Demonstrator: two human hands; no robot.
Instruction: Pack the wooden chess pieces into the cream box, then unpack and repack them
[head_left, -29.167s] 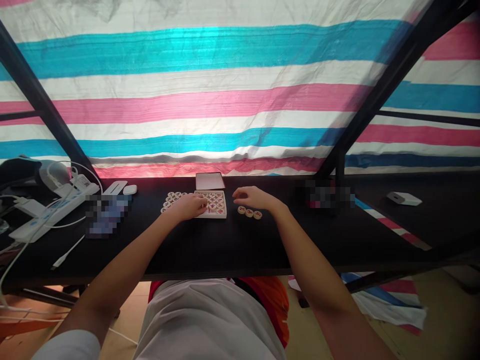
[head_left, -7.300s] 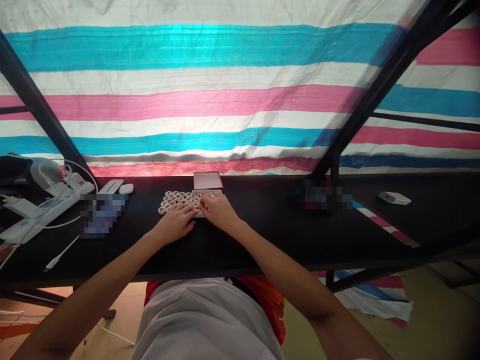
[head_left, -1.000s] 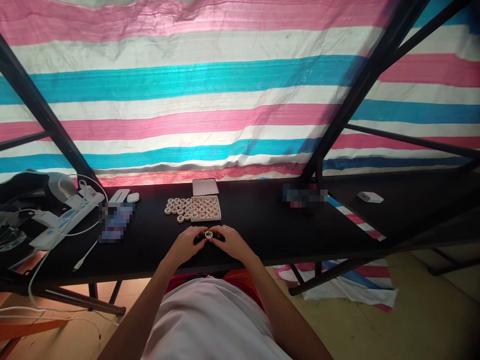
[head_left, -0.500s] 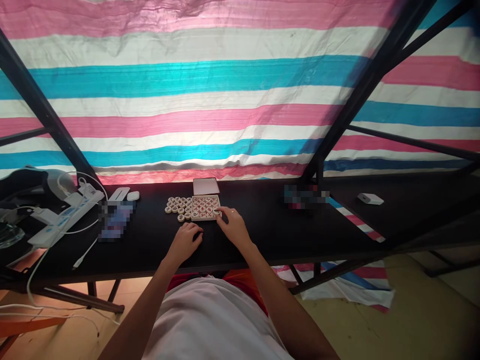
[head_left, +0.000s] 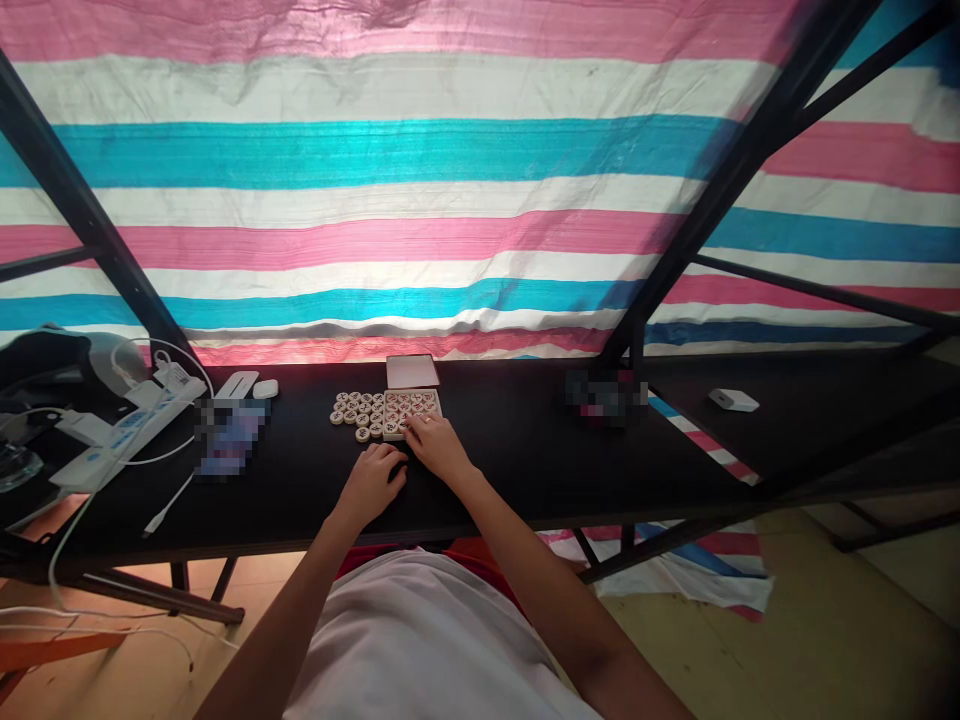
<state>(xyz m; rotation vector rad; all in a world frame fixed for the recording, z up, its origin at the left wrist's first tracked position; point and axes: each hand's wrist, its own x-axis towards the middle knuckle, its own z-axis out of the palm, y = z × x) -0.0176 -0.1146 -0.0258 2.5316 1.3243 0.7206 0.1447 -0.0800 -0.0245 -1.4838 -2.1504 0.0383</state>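
Note:
A shallow box (head_left: 441,402) of round Chinese chess pieces stands on the black table, its pieces laid in rows with red characters on most. Its pale lid (head_left: 411,371) lies just behind it. My right hand (head_left: 435,442) reaches over the box's front edge, fingertips closed together at a piece in the front row, which they mostly hide. Left of the box, several loose chess pieces (head_left: 363,407) with dark characters lie in rows. My left hand (head_left: 373,474) rests on the table before them, fingers loosely bent, thumb apart, holding nothing.
At the left are a white power strip (head_left: 124,440) with cables, a blurred-out phone-like thing (head_left: 231,440) and a small white case (head_left: 265,389). A blurred dark item (head_left: 606,398) and a white plug (head_left: 733,400) lie right. Dark metal bars (head_left: 697,200) frame the table; striped sheeting (head_left: 390,150) hangs behind.
My right hand has moved left along the box's front, from its right corner to nearer the middle. My left hand has stayed in place. The view has shifted slightly.

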